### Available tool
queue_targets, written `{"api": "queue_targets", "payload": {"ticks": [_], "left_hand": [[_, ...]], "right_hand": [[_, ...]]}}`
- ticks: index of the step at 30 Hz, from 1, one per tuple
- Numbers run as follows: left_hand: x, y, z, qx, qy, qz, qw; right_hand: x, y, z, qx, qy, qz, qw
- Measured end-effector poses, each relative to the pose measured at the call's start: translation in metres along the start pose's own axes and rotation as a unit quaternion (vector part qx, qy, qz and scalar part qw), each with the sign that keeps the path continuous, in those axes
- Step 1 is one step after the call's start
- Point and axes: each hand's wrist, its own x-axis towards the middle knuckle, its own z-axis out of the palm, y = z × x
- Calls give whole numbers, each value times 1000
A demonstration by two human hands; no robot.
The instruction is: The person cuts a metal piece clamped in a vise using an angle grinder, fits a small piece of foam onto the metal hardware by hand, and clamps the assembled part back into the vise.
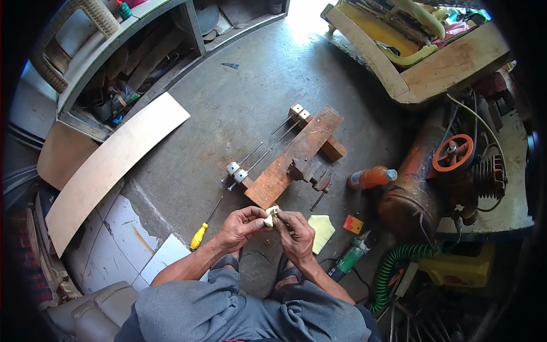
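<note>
Between my two hands is a small cream-coloured piece (270,215), with a darker spot or fitting near its top that is too small to make out. My left hand (242,229) pinches it from the left with thumb and fingers. From the other side the fingers of my right hand (296,233) close on it too. Just beyond the hands stands a low wooden bench (283,172) with a dark metal vise (306,170) on its right side and long threaded rods in end blocks. A yellow-handled screwdriver (199,235) lies left of my left hand.
Right of my right hand lie a pale yellow sheet (322,232), a red and yellow packet (353,224) and a green angle grinder (350,255). An orange bottle (372,177) stands near a rusty air compressor (415,196). A long curved board (122,162) lies at left.
</note>
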Motion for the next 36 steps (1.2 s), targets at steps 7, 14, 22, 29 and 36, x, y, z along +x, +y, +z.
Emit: {"api": "queue_targets", "payload": {"ticks": [7,14,22,29,36], "left_hand": [[7,-5,13,87,34,90,992],[10,-5,8,119,95,125,980],[7,5,17,177,84,103,975],[5,7,20,210,55,97,971],[8,-1,12,201,9,99,975]], "right_hand": [[2,-1,-5,-46,-57,-53,996],[4,-3,2,-48,-84,-94,991],[0,3,7,119,-52,103,986],[-4,3,5,179,-46,182,966],[-5,17,1,285,-52,235,928]]}}
